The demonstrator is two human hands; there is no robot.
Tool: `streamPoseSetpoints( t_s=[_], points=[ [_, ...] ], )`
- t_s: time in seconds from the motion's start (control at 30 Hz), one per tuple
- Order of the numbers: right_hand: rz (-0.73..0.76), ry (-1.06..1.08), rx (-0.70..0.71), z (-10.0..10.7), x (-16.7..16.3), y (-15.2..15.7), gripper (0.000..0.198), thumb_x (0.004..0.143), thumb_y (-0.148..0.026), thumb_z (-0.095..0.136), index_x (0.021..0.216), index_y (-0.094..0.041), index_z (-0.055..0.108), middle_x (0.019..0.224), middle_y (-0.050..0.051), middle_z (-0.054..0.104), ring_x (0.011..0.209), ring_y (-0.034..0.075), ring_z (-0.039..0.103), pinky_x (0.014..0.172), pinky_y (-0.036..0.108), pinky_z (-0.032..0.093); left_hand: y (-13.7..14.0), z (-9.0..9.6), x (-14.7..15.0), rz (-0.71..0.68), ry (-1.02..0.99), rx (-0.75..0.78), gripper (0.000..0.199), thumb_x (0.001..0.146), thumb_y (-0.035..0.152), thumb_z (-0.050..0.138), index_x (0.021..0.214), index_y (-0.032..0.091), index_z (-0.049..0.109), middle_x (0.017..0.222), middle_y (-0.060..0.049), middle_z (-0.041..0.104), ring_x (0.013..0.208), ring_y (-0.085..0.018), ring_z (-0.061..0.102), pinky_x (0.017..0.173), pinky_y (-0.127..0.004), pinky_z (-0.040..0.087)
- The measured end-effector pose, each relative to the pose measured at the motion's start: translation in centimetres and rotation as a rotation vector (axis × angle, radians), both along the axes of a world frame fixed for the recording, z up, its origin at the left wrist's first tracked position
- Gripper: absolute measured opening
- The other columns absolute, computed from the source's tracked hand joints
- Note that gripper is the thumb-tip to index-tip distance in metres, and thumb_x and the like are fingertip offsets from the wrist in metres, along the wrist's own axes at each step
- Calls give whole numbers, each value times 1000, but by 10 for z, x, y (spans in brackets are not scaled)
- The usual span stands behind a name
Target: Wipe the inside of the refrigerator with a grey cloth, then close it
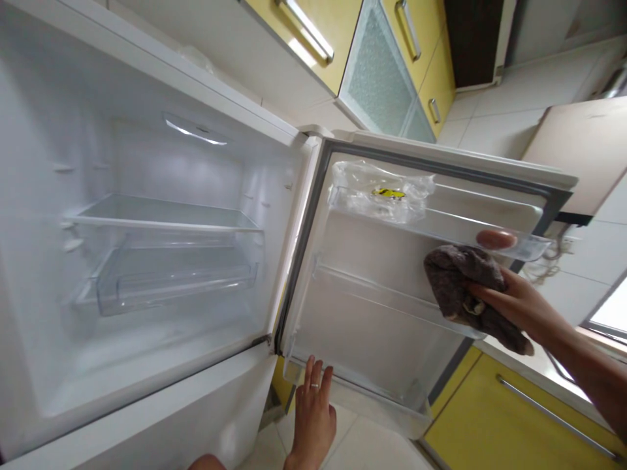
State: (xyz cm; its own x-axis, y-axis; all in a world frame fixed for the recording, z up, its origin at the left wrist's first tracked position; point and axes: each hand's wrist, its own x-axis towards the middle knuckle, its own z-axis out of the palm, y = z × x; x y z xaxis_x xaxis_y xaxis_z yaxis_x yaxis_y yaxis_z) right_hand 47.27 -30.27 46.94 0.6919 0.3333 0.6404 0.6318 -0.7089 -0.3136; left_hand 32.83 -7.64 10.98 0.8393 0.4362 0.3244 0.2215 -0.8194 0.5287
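Note:
My right hand (pixel 526 303) grips a bunched dark grey-brown cleaning cloth (pixel 453 277) in front of the open fridge door (pixel 372 251), near its upper and middle racks. Part of the cloth hangs below my fingers. My left hand (pixel 313 414), a ring on one finger, has its fingers stretched out at the rim of the clear bottom door rack (pixel 362 391). In the upper door rack (pixel 455 228) are a clear plastic bag (pixel 353 179) with a yellow and black print and, above the cloth, a smooth reddish-brown rounded object, perhaps an egg (pixel 496 239).
To the left, the fridge compartment (pixel 171 163) stands open, with a glass shelf (pixel 166 210) and a clear drawer (pixel 176 287). Yellow cabinets (pixel 313 46) hang above. A yellow lower cabinet (pixel 519 418) and counter are behind the door at right.

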Motion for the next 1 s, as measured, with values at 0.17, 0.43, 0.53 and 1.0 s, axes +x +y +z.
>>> streamPoseSetpoints(
  t_s=[0.17,0.43,0.53,1.0],
  points=[
    [-75,-302,-298,-2,-3,26,55,89,-43,44,132,-12,57,131,24,64,106,38,67,83,46,52,-3,14,-2,11,59,-93,81,74,-10,37,149,17,52,166,-9,39,160,-25,11,122,-40,37],
    [10,-597,-502,-6,-2,111,49,89,-33,54,138,-25,56,124,11,66,91,26,67,60,29,44,0,2,0,-43,85,-160,86,72,-2,44,155,19,44,172,-9,24,161,-23,1,123,-40,31],
    [109,-669,-532,-9,-6,147,47,88,-25,54,135,-25,58,115,10,67,92,24,67,58,27,43,4,-6,1,-64,92,-166,91,70,-1,44,158,20,38,173,-9,16,160,-25,-2,124,-46,28],
    [511,-1448,-216,3,-44,155,33,85,-9,64,116,-23,65,117,11,65,116,25,64,100,39,56,15,19,-9,-103,214,-187,99,69,3,44,162,28,24,173,-1,7,161,-24,0,126,-54,21]
  ],
)
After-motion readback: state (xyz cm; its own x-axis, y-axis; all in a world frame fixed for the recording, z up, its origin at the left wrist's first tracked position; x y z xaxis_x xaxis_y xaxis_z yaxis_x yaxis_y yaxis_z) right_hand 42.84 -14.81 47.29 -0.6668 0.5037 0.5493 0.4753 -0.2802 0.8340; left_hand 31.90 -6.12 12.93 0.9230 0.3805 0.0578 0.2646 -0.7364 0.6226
